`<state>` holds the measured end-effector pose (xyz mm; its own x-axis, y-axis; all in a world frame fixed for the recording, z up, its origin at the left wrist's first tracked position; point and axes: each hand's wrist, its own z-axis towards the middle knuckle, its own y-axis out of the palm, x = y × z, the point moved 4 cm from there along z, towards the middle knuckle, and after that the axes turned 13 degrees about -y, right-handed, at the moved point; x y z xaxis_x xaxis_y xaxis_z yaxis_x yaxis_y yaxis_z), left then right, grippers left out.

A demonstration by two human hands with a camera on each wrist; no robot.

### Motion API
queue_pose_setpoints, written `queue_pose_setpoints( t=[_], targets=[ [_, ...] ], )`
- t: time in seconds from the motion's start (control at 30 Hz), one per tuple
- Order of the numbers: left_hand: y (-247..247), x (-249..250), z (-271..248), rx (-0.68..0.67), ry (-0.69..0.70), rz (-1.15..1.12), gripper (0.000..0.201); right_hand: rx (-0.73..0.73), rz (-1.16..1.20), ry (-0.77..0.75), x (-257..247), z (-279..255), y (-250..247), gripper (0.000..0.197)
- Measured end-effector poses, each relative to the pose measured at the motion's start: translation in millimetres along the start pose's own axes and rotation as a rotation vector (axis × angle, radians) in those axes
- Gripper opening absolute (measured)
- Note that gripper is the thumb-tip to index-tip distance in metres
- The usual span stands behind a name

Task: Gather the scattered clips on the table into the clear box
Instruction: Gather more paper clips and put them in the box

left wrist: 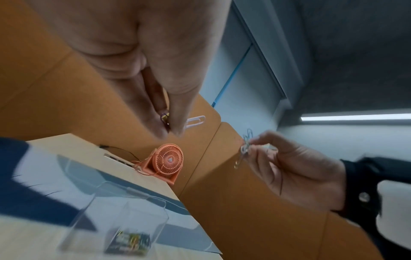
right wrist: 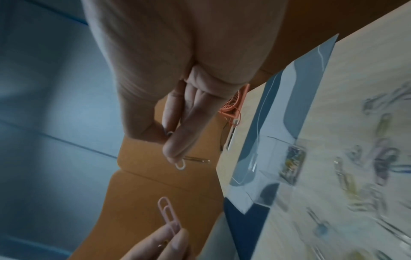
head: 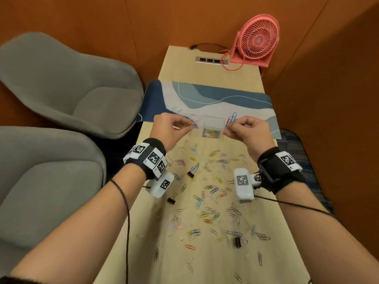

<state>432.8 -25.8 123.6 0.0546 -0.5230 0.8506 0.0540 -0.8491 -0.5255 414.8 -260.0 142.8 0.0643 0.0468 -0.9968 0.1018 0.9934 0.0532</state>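
No readable brand or text anywhere; only black-and-white square code tags on the wrist bands and on the small white camera units under each wrist. Left hand was raised, thumb and forefinger pressed together, pinching a few paper clips: a pale pink one stuck out past the fingertips, a yellowish one sat deeper in the pinch. Right hand was raised too, fingers curled, pinching a small bunch of clips, blue and white wire loops standing up above the fingertips. Clear box sat between the two sets of fingertips and below them, open top, thin see-through plastic walls, rectangular; it straddled the near edge of the desk mat, with a layer of mixed coloured clips on its bottom. Whether either hand touched the box rim, cannot tell. Mat was flat, blue, grey and white with wavy shapes, running nearly the full table width beyond the fingers. Scattered clips covered the light wood-grain table behind the fingers, toward the wrists and elbows: bent wire, many colours, plus a few black binder clips. Table was narrow; its left edge dropped to two grey padded chairs, its right edge ran just beside an orange partition wall. Far past the fingers, a pink round grille fan and a metal socket strip stood near the far edge.
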Motion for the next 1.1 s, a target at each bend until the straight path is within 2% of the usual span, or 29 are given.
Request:
queue_pose_setpoints(
  t=[0.2, 0.43, 0.63, 0.77, 0.87, 0.93, 1.0, 1.1],
  targets=[
    [56.2, 13.4, 77.6, -0.057, 0.009, 0.067, 0.012, 0.081, 0.072, -0.013, 8.2, 62.1, -6.0, 0.008],
    [117.0, -20.6, 131.1, -0.117, -0.044, 0.108, 0.011, 0.164, 0.075, 0.044, 54.3, 116.6, -16.3, 0.008],
    [142.9, -37.7, 136.2, -0.175, -0.024, 0.230, 0.012, 0.163, 0.015, 0.101, 92.7, 131.8, -22.8, 0.008],
    [144.5, -38.7, 136.7, -0.132, -0.034, 0.186, 0.015, 0.144, -0.042, 0.116, 107.1, 133.7, -25.1, 0.009],
    [143.7, -35.4, 139.2, -0.110, 0.010, 0.195, 0.013, 0.142, -0.091, 0.113, 112.7, 134.4, -24.5, 0.012],
    [143.8, -35.8, 139.5, -0.126, 0.013, 0.172, 0.008, 0.135, -0.142, 0.092, 113.1, 134.3, -23.0, 0.012],
    [143.6, -38.7, 137.7, -0.129, 0.023, 0.144, 0.014, 0.111, -0.210, 0.059, 114.0, 135.5, -21.4, 0.007],
    [137.5, -41.0, 130.4, -0.070, 0.058, 0.153, 0.017, 0.055, -0.406, -0.042, 117.8, 141.1, -17.0, 0.009]
  ],
)
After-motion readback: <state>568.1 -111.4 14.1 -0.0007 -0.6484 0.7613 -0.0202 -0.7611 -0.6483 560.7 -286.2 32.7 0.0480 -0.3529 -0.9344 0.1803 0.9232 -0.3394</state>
